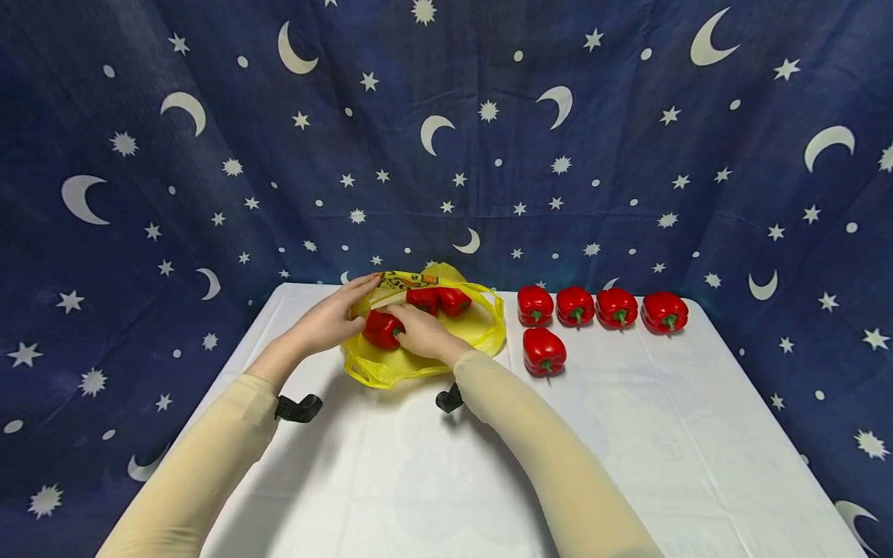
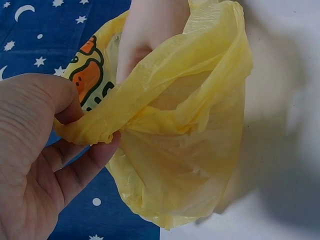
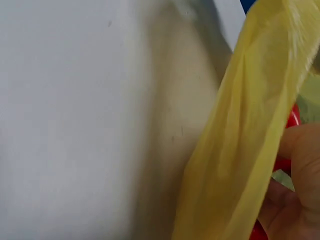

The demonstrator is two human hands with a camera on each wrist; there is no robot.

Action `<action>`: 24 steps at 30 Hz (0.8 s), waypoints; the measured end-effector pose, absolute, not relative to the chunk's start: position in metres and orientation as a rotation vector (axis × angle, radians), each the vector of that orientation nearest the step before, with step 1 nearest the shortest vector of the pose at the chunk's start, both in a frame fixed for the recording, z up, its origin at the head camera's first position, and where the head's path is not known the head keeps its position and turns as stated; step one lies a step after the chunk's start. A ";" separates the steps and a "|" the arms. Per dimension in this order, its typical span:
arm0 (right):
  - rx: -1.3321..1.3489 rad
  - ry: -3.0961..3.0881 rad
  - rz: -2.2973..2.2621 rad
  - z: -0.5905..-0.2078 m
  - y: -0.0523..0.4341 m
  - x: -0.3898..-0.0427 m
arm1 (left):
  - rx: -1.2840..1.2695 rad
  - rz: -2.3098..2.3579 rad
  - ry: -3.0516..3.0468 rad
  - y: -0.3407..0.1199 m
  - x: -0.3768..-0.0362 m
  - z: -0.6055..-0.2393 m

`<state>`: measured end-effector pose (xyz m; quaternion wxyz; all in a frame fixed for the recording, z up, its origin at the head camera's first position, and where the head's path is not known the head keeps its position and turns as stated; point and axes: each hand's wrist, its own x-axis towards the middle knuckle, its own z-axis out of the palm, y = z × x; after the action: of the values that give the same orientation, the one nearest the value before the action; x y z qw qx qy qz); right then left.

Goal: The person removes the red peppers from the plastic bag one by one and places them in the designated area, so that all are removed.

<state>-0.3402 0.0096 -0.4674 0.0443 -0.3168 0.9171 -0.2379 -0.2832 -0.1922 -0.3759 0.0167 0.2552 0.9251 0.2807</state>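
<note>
A yellow plastic bag (image 1: pixel 481 329) lies open at the back middle of the white table (image 1: pixel 628 434). My left hand (image 1: pixel 359 301) pinches the bag's rim (image 2: pixel 100 127) between thumb and fingers and lifts it. My right hand (image 1: pixel 410 325) is at the bag's mouth and grips a red bell pepper (image 1: pixel 380 329). Two more red peppers (image 1: pixel 439 301) lie inside the bag. In the right wrist view the yellow bag (image 3: pixel 240 150) fills the right side, with a bit of red pepper (image 3: pixel 293 117) and my fingers (image 3: pixel 302 145) behind it.
Several red peppers stand in a row (image 1: pixel 600 307) right of the bag, with one more (image 1: pixel 544 350) in front of them. A dark blue cloth with moons and stars (image 1: pixel 209 155) hangs behind the table and around it.
</note>
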 end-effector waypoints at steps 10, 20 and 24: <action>-0.976 2.610 -0.953 -0.468 0.030 -0.340 | 0.777 0.854 2.892 -0.196 -0.283 -0.376; -0.810 2.474 -1.146 -0.475 0.026 -0.343 | 0.778 0.858 2.888 -0.193 -0.283 -0.377; -0.771 2.444 -1.183 -0.477 0.025 -0.343 | 0.797 0.856 2.889 -0.193 -0.284 -0.379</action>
<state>-0.3433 0.0247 -0.4773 0.1588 -0.2695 0.8550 -0.4137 -0.2840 -0.1933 -0.3792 0.0123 0.2556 0.9269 0.2745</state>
